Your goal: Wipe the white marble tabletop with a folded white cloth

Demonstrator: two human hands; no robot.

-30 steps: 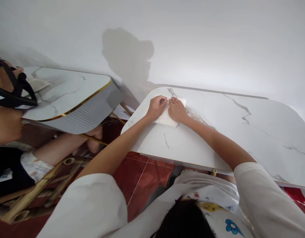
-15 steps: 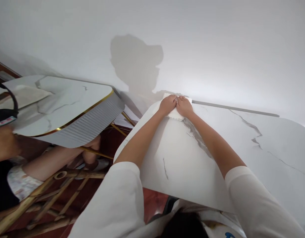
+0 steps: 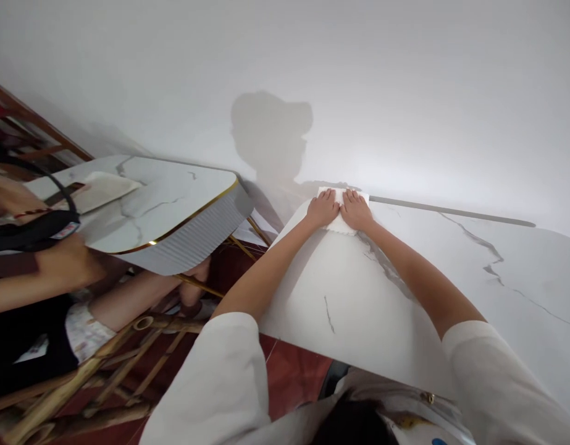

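Observation:
A white cloth or paper towel [image 3: 343,226], with a scalloped near edge, lies on the white marble-patterned table [image 3: 307,278] by the wall. My left hand [image 3: 322,209] rests on the left part of it, palm down, fingers stretched forward. Beside it, my right hand [image 3: 357,211] lies flat on the right part with its fingers extended. The thumbs almost meet over the middle. Both arms reach straight out, and the palms hide much of the white sheet.
To the left stands a second marble-patterned table [image 3: 173,185] with a gold rim, and a pale flat item [image 3: 106,190] on it. A seated person [image 3: 48,272] holds a black strap-like object there. A bamboo chair [image 3: 118,364] is at lower left. The wall [image 3: 405,111] borders both tables.
My fingers were curled on the white sheet and are now stretched out flat. The view has turned slightly left, so more of the seated person shows.

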